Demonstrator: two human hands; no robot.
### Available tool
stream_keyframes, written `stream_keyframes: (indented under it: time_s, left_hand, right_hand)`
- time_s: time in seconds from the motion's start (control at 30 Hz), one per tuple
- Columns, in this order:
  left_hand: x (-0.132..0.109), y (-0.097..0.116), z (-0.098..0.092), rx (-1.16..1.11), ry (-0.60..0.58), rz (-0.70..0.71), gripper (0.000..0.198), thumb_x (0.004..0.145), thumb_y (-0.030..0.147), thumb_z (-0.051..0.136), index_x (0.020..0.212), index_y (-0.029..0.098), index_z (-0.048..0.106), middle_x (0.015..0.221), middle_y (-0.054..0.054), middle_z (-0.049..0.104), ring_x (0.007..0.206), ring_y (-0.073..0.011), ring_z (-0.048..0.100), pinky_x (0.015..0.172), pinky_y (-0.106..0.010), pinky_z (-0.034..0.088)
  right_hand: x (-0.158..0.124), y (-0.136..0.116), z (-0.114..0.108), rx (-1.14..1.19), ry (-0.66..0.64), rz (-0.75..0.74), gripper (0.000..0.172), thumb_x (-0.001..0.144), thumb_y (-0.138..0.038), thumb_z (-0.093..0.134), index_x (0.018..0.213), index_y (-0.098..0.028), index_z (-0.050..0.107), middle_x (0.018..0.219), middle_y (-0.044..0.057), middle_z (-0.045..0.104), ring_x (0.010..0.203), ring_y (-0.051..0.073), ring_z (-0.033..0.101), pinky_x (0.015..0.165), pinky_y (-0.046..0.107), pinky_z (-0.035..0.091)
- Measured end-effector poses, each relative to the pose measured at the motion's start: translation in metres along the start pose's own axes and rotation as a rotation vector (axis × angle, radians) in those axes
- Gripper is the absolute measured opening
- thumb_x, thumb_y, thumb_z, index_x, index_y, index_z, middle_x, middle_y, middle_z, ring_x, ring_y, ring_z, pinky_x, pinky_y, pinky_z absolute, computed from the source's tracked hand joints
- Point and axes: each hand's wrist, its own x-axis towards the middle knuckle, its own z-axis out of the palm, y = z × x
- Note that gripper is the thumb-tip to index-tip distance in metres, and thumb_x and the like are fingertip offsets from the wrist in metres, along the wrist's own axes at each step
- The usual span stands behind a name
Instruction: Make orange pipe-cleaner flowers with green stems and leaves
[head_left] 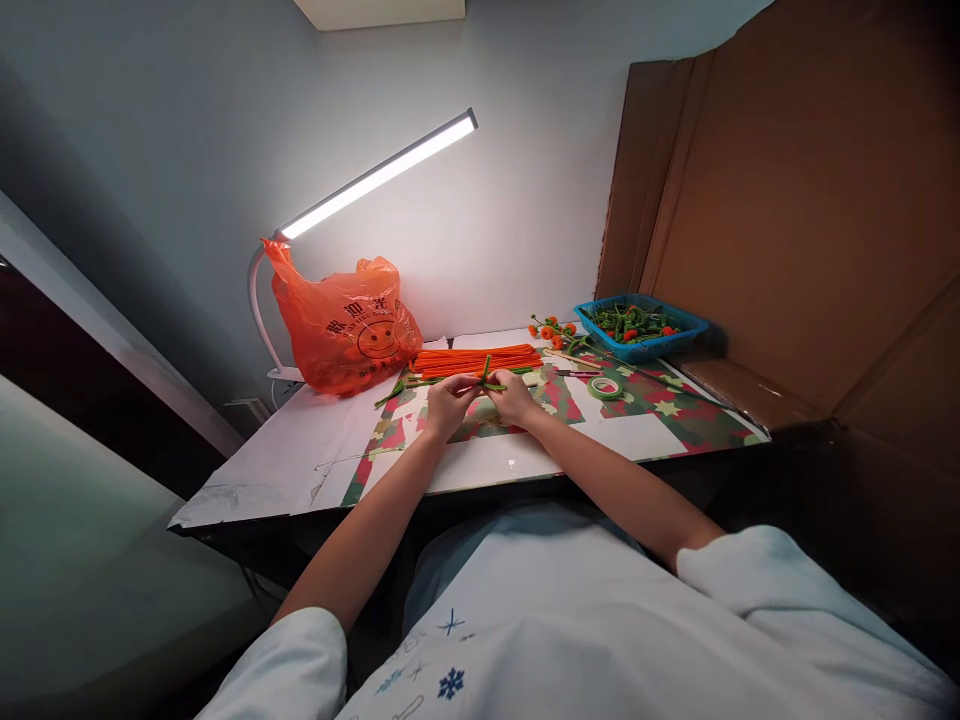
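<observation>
Both my hands meet over the middle of the table, with green pipe cleaners (487, 368) crossed between the fingertips. My left hand (450, 402) pinches them from the left, and my right hand (514, 397) pinches from the right. One green end sticks straight up and another points right. Just behind my hands lies a bundle of orange pipe cleaners (476, 358). More green pipe cleaners (390, 394) lie left of my hands. To the right is a roll of green tape (604, 388).
An orange plastic bag (349, 325) stands at the back left beside a lit lamp (382, 172). Orange pipe-cleaner flowers (551, 330) lie near a blue basket (656, 347) of green and orange pieces. Tall cardboard (787, 200) borders the right side of the table (277, 475).
</observation>
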Motion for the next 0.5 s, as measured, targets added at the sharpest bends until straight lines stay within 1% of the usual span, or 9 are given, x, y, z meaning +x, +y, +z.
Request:
stream_keyframes:
  time_s: [0.1, 0.17, 0.23, 0.3, 0.37, 0.43, 0.5]
  left_hand:
    - [-0.001, 0.002, -0.002, 0.072, -0.018, 0.077, 0.013, 0.063, 0.026, 0.078, 0.074, 0.02, 0.075, 0.088, -0.006, 0.074, 0.083, -0.0202, 0.068, 0.083, -0.035, 0.055]
    - [-0.001, 0.004, -0.002, 0.061, -0.023, 0.089, 0.014, 0.064, 0.029, 0.078, 0.075, 0.02, 0.075, 0.088, -0.006, 0.074, 0.083, -0.0204, 0.069, 0.081, -0.035, 0.056]
    - [0.0, 0.004, -0.002, 0.028, -0.024, 0.062, 0.019, 0.063, 0.032, 0.079, 0.076, 0.019, 0.075, 0.087, -0.006, 0.074, 0.081, -0.0203, 0.069, 0.081, -0.035, 0.055]
    - [0.001, 0.005, -0.001, -0.005, -0.022, 0.006, 0.024, 0.06, 0.034, 0.081, 0.077, 0.018, 0.074, 0.084, -0.007, 0.074, 0.078, -0.02, 0.068, 0.079, -0.035, 0.055]
    - [0.002, 0.005, 0.0, -0.029, -0.011, -0.05, 0.027, 0.059, 0.035, 0.082, 0.077, 0.017, 0.074, 0.081, -0.007, 0.073, 0.076, -0.0195, 0.068, 0.078, -0.034, 0.054]
    - [0.002, 0.006, 0.0, -0.061, 0.005, -0.095, 0.03, 0.057, 0.036, 0.083, 0.077, 0.016, 0.074, 0.079, -0.007, 0.073, 0.074, -0.0187, 0.067, 0.077, -0.033, 0.053]
    - [0.002, 0.007, 0.0, -0.105, 0.01, -0.139, 0.033, 0.054, 0.037, 0.085, 0.077, 0.015, 0.074, 0.077, -0.006, 0.072, 0.072, -0.0176, 0.066, 0.076, -0.032, 0.052]
  right_hand:
    - [-0.001, -0.004, -0.006, 0.261, -0.12, 0.22, 0.015, 0.073, -0.027, 0.07, 0.071, -0.017, 0.058, 0.073, 0.003, 0.063, 0.068, 0.016, 0.058, 0.062, 0.027, 0.043]
    - [-0.002, -0.006, -0.011, 0.408, -0.215, 0.343, 0.023, 0.069, -0.034, 0.074, 0.073, -0.017, 0.06, 0.07, 0.002, 0.063, 0.065, 0.014, 0.056, 0.055, 0.024, 0.041]
    - [-0.002, -0.007, -0.015, 0.499, -0.246, 0.388, 0.028, 0.063, -0.037, 0.077, 0.073, -0.016, 0.061, 0.071, 0.003, 0.064, 0.065, 0.014, 0.057, 0.053, 0.023, 0.04]
    - [-0.002, -0.006, -0.016, 0.551, -0.194, 0.344, 0.032, 0.059, -0.037, 0.08, 0.073, -0.016, 0.06, 0.073, 0.003, 0.065, 0.067, 0.014, 0.058, 0.056, 0.023, 0.043]
    - [-0.001, -0.004, -0.015, 0.564, -0.122, 0.268, 0.032, 0.059, -0.036, 0.08, 0.073, -0.016, 0.06, 0.073, 0.003, 0.065, 0.069, 0.014, 0.06, 0.062, 0.025, 0.046]
    - [0.0, -0.002, -0.012, 0.511, -0.058, 0.192, 0.028, 0.062, -0.035, 0.079, 0.073, -0.017, 0.061, 0.073, 0.004, 0.066, 0.07, 0.016, 0.062, 0.066, 0.028, 0.049]
    - [-0.001, -0.002, -0.009, 0.391, -0.009, 0.103, 0.021, 0.066, -0.032, 0.075, 0.074, -0.017, 0.063, 0.075, 0.004, 0.067, 0.071, 0.017, 0.063, 0.068, 0.03, 0.05]
